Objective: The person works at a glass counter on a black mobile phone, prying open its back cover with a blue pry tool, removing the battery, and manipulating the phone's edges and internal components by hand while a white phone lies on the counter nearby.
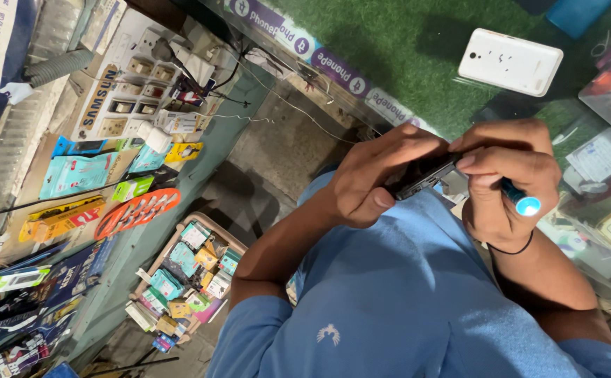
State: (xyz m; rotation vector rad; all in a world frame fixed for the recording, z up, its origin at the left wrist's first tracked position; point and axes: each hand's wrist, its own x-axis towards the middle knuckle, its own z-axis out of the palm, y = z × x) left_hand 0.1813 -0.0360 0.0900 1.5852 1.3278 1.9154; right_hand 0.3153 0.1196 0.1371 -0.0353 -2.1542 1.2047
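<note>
Black phone (424, 176) pinched between both hands: left hand (372, 178) curls underneath, right hand (508, 185) also grips blue-tipped tool (522, 201).

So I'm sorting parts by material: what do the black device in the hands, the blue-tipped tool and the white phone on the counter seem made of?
Black device: likely matte plastic, dull edge. Tool: glossy blue plastic handle, probably. White phone: smooth plastic back, apparently.
</note>
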